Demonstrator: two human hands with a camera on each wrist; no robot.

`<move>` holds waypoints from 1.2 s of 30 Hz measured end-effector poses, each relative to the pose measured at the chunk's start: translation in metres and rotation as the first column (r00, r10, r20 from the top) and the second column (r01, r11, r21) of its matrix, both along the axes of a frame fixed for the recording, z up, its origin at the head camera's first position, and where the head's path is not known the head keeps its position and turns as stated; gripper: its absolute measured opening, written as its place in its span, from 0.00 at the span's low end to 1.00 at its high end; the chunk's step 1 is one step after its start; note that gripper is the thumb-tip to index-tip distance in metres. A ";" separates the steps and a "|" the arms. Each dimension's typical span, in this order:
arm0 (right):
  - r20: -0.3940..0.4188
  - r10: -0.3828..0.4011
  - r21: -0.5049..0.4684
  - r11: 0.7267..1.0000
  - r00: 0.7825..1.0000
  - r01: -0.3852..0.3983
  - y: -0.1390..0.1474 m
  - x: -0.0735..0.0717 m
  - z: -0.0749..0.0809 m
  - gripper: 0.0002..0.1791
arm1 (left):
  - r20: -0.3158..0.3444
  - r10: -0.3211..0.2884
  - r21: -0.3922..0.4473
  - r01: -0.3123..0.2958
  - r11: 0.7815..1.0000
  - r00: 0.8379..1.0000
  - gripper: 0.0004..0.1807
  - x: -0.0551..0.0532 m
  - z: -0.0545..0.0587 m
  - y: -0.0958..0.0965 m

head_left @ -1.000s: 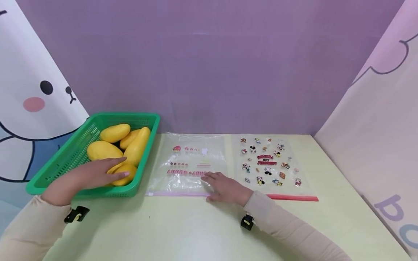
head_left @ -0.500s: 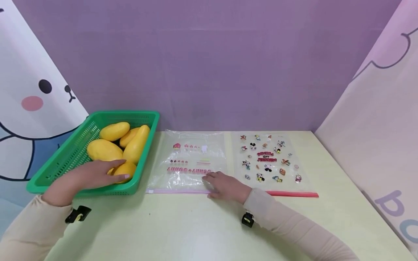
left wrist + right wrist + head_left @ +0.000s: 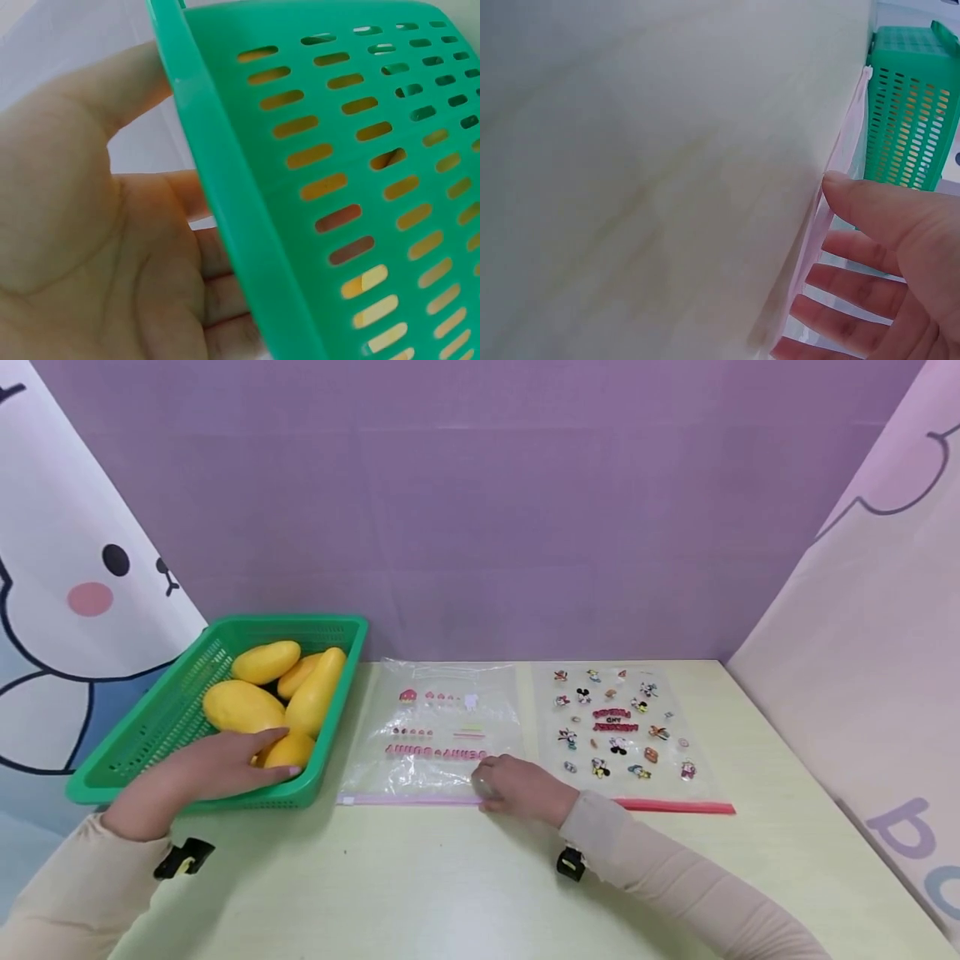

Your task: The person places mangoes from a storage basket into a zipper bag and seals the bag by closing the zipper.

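Observation:
In the head view, my left hand (image 3: 217, 766) reaches over the front rim of a green perforated basket (image 3: 347, 693). Its fingers and thumb lie round the nearest yellow mango (image 3: 291, 750). The left wrist view has the basket wall (image 3: 300, 225) hiding the fingertips. My right hand (image 3: 525, 789) rests on a clear zip bag (image 3: 431, 777) printed in pink, near its front edge. Seen from the right wrist, the thumb touches the pale pink zip strip (image 3: 847, 142), and the spread fingers lie over the bag side of it.
Several more mangoes (image 3: 240, 706) lie in the basket. Right of the first bag, a second clear bag (image 3: 622, 747) with cartoon prints and a red zip strip (image 3: 678, 806) lies flat on the pale table (image 3: 405, 885). A purple backdrop (image 3: 480, 527) stands behind.
My right fingers have drawn in slightly, with the bag's plastic bulging between fingers and thumb. My left hand keeps its place on the nearest mango.

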State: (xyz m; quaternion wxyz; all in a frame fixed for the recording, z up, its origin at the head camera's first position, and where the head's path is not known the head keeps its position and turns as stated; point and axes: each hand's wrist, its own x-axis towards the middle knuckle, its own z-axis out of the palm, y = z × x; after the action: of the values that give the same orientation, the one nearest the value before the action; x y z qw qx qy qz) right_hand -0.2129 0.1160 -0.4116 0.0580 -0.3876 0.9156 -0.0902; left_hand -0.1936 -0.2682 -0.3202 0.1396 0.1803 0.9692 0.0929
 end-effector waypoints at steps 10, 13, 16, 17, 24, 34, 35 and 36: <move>0.002 0.055 -0.055 0.997 0.998 -0.055 0.002 0.000 0.004 0.06 | -0.021 -0.002 0.026 0.003 1.000 1.000 0.38 0.001 0.000 0.005; -0.003 0.048 -0.055 0.997 0.999 -0.048 0.003 0.002 0.005 0.09 | -0.009 0.023 0.028 -0.023 0.999 1.000 0.39 0.000 -0.001 0.009; -0.001 0.034 -0.054 0.998 0.999 -0.034 0.003 0.003 0.004 0.10 | -0.016 0.038 0.033 -0.038 0.999 0.999 0.38 0.000 -0.003 0.012; 0.000 0.030 -0.052 0.998 1.000 -0.029 0.002 0.003 0.004 0.10 | -0.021 0.040 0.034 -0.039 0.999 0.999 0.38 0.001 -0.004 0.012; -0.015 0.024 -0.064 0.998 1.000 -0.025 -0.001 0.003 0.002 0.08 | -0.050 0.062 0.056 -0.059 0.997 0.997 0.39 0.003 -0.009 0.009; -0.031 -0.006 -0.057 0.998 1.000 0.004 -0.002 0.001 0.007 0.01 | -0.093 0.057 0.053 -0.052 0.997 0.994 0.38 -0.001 -0.006 0.010; -0.028 -0.005 -0.057 0.998 1.000 0.004 -0.002 0.001 0.007 0.02 | -0.091 0.056 0.051 -0.052 0.997 0.994 0.38 -0.001 -0.005 0.010; -0.025 -0.008 -0.055 0.998 1.000 0.007 -0.002 0.001 0.007 0.02 | -0.090 0.059 0.049 -0.054 0.997 0.994 0.38 -0.002 -0.005 0.010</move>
State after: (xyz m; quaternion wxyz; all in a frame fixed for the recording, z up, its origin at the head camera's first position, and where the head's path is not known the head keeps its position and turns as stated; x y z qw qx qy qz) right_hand -0.2123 0.1137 -0.4046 0.0356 -0.3868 0.9148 -0.1107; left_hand -0.1952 -0.2580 -0.3254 0.0884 0.1600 0.9769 0.1110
